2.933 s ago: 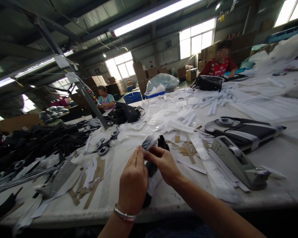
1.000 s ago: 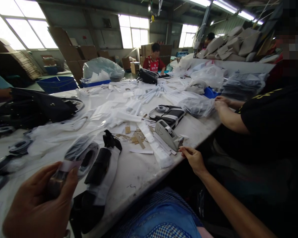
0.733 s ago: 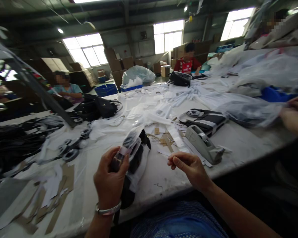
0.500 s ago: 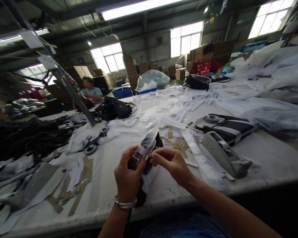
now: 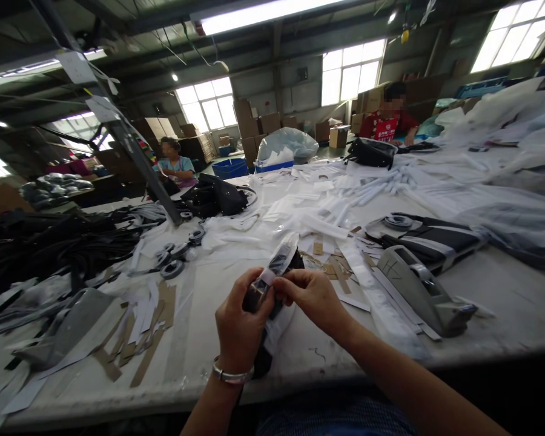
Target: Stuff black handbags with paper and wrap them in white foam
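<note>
My left hand [image 5: 241, 315], with a silver bracelet at the wrist, is wrapped round a plastic-wrapped black bundle [image 5: 279, 263]. Clear film covers the bundle's upper end, and a small whitish patch [image 5: 267, 277] shows near my left fingertips. Its lower black part hangs towards the table's front edge. My right hand [image 5: 311, 297] is closed in a pinch at the bundle's right side, its fingertips touching the wrap beside that patch. Whatever lies between those fingertips is too small to make out. To the right stands a grey tape dispenser [image 5: 422, 293].
Cardboard and paper strips [image 5: 140, 339] lie left on the white table [image 5: 200, 339], near a second grey dispenser [image 5: 68, 333] and dark rolls [image 5: 171, 266]. A black bag [image 5: 445, 239] lies right. White plastic tubes cover the middle. Two co-workers sit beyond; a metal post [image 5: 149, 163] rises left.
My right fingertips have moved up and in, onto the wrap beside the whitish patch. My left hand keeps its hold. The whole view has shifted slightly, with the scene moving right.
</note>
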Motion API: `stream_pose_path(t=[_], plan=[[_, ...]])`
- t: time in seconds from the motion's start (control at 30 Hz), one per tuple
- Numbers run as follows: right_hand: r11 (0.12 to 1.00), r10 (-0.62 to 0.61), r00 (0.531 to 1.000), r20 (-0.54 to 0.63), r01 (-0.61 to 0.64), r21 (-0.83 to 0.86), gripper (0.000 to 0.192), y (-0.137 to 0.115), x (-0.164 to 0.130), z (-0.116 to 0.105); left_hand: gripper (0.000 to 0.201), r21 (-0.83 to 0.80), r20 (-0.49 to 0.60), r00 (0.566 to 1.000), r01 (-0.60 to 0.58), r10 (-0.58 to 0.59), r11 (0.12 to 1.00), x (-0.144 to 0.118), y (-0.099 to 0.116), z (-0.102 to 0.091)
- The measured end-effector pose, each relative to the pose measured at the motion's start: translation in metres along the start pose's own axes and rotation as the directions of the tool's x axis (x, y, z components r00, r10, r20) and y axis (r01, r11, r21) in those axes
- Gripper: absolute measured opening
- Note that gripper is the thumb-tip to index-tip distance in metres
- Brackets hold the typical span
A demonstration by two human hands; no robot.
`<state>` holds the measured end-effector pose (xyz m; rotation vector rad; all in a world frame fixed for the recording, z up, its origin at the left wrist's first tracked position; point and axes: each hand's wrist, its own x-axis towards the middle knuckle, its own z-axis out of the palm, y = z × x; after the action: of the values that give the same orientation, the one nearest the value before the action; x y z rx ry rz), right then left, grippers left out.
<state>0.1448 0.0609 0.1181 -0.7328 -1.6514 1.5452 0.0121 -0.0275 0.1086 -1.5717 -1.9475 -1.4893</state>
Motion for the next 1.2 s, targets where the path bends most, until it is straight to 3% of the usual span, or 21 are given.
stream_pose_path(t=[0.13, 0.3, 0.47, 0.73, 0.8, 0.93, 1.0, 1.1, 1.13, 1.2], plan=[[1.000, -0.002, 0.996, 0.090, 0.003, -0.001, 0.028, 0.003, -0.001, -0.005, 0.037, 0.013, -0.007, 1.000, 0.007, -0.007, 1.000, 0.001, 0.001, -0.001], [1.000, -0.026, 0.993, 0.116, 0.026, 0.003, 0.027, 0.005, -0.004, -0.005, 0.035, 0.050, -0.012, 1.000, -0.022, 0.022, 0.999, 0.000, 0.005, -0.001], [0.972, 0.042, 0.985, 0.165, -0.078, 0.223, 0.030, 0.008, -0.003, 0.000, 0.036, 0.051, 0.003, 1.000, -0.003, 0.003, 0.999, -0.003, 0.006, -0.003], [0.968, 0.000, 0.999, 0.042, -0.010, 0.252, 0.018, 0.016, 0.000, 0.015, 0.033, 0.047, 0.033, 0.997, 0.065, -0.067, 0.997, -0.004, 0.014, -0.009], [0.976, -0.011, 1.000, 0.016, 0.007, 0.218, 0.015, 0.018, 0.002, 0.018, 0.033, 0.045, 0.044, 0.995, 0.086, -0.088, 0.995, -0.004, 0.016, -0.009], [0.991, -0.120, 0.990, -0.077, 0.115, -0.072, 0.008, 0.021, 0.007, 0.019, 0.037, 0.007, 0.080, 0.987, 0.138, -0.138, 0.990, -0.003, 0.014, -0.008], [0.981, -0.158, 0.984, -0.082, 0.147, -0.125, 0.006, 0.020, 0.007, 0.016, 0.039, -0.045, 0.085, 0.981, 0.182, -0.177, 0.982, -0.003, 0.013, -0.008], [0.987, -0.050, 0.997, 0.054, 0.042, 0.153, 0.009, 0.015, 0.000, 0.009, 0.043, -0.134, 0.092, 0.964, 0.261, -0.250, 0.956, -0.002, 0.012, -0.009], [0.952, 0.002, 0.991, 0.137, -0.044, 0.303, 0.012, 0.012, -0.004, 0.007, 0.044, -0.149, 0.096, 0.958, 0.282, -0.270, 0.948, -0.003, 0.012, -0.010], [0.799, 0.067, 0.956, 0.286, -0.223, 0.559, 0.018, 0.005, -0.012, 0.005, 0.043, -0.143, 0.090, 0.956, 0.291, -0.281, 0.946, -0.004, 0.012, -0.009]])
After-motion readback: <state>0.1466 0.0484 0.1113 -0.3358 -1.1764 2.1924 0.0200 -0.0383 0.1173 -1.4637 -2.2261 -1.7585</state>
